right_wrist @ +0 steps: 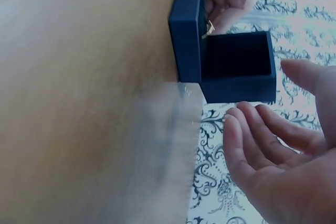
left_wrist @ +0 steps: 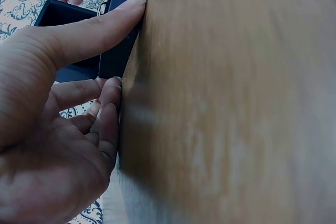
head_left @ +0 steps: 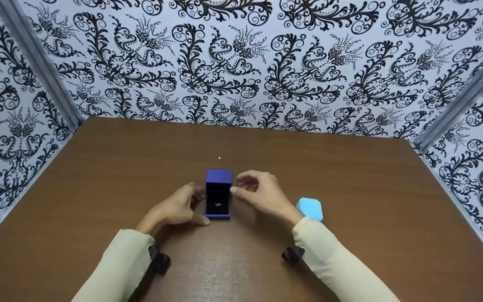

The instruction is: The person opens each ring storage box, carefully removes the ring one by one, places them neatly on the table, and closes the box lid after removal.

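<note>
Box (head_left: 218,193), left hand (head_left: 178,205) holding base (head_left: 217,217), right hand (head_left: 266,193) curved beside lid (head_left: 219,176)

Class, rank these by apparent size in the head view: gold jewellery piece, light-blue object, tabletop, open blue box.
1. Tabletop
2. Open blue box
3. Light-blue object
4. Gold jewellery piece

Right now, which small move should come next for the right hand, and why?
The right hand could perhaps tip the lid down gently: the lid stands open, the ring sits in the base, that hand is close to the lid, and the left hand touches the base.
</note>
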Demonstrator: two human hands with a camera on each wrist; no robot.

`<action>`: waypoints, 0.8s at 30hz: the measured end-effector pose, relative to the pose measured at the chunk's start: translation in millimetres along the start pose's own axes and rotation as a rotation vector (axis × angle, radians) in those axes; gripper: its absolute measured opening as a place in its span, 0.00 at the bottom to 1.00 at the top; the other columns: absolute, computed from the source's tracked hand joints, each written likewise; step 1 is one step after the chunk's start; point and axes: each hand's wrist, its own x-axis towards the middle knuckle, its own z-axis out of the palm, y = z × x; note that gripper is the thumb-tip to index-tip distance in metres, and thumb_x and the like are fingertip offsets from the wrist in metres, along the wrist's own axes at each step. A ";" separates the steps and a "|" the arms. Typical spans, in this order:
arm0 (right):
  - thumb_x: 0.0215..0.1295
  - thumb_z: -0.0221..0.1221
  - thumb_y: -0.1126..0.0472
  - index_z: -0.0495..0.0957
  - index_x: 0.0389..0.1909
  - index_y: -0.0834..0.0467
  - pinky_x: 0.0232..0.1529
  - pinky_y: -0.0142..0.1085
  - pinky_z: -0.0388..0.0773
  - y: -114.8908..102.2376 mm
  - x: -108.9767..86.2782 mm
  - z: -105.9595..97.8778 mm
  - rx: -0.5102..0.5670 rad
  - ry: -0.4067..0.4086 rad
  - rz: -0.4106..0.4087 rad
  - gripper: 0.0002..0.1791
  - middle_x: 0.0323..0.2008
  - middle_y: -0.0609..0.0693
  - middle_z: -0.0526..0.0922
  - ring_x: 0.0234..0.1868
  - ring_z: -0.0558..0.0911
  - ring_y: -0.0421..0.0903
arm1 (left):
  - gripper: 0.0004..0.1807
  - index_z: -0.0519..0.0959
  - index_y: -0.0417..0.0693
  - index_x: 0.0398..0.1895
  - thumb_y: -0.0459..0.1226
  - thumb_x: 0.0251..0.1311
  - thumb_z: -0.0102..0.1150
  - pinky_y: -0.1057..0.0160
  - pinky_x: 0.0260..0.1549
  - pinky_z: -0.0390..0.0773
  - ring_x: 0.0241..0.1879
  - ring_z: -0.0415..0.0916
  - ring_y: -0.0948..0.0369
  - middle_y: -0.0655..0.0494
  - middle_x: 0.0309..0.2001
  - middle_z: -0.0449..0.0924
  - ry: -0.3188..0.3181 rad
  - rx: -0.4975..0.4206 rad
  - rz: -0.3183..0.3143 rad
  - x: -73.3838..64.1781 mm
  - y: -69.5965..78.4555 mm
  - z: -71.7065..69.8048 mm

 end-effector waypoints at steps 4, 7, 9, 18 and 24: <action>0.60 0.71 0.63 0.84 0.43 0.65 0.39 0.37 0.82 -3.1 -7.2 3.9 -0.025 0.015 -0.071 0.13 0.34 0.48 0.87 0.34 0.83 0.42 | 0.35 0.76 0.31 0.49 0.36 0.39 0.85 0.46 0.53 0.73 0.47 0.73 0.50 0.46 0.43 0.75 0.006 -0.011 -0.002 -1.3 0.6 0.2; 0.59 0.72 0.65 0.86 0.39 0.63 0.36 0.35 0.82 -5.4 -11.1 8.0 -0.065 0.010 -0.118 0.09 0.32 0.47 0.86 0.32 0.83 0.40 | 0.36 0.75 0.31 0.49 0.36 0.39 0.85 0.46 0.54 0.72 0.47 0.73 0.49 0.45 0.44 0.75 0.007 -0.014 -0.005 -1.9 1.0 0.3; 0.59 0.72 0.65 0.86 0.38 0.62 0.34 0.34 0.81 -5.4 -12.2 11.2 -0.097 0.000 -0.146 0.08 0.31 0.46 0.87 0.31 0.83 0.40 | 0.36 0.75 0.31 0.50 0.36 0.39 0.85 0.46 0.54 0.72 0.48 0.73 0.49 0.45 0.44 0.75 0.007 -0.016 -0.013 -2.2 1.5 0.3; 0.58 0.72 0.66 0.88 0.36 0.64 0.33 0.33 0.81 -7.4 -7.5 24.8 -0.176 -0.037 -0.179 0.07 0.29 0.47 0.87 0.29 0.83 0.40 | 0.36 0.74 0.31 0.50 0.36 0.39 0.85 0.46 0.53 0.73 0.47 0.73 0.49 0.45 0.44 0.75 0.004 -0.005 -0.013 -2.7 2.8 0.0; 0.59 0.72 0.64 0.89 0.34 0.61 0.31 0.32 0.80 -9.1 -4.6 31.6 -0.207 -0.052 -0.143 0.05 0.27 0.45 0.87 0.27 0.83 0.38 | 0.30 0.76 0.34 0.43 0.38 0.41 0.85 0.52 0.45 0.73 0.41 0.70 0.53 0.48 0.40 0.74 -0.014 0.024 0.019 -0.2 -0.1 -0.7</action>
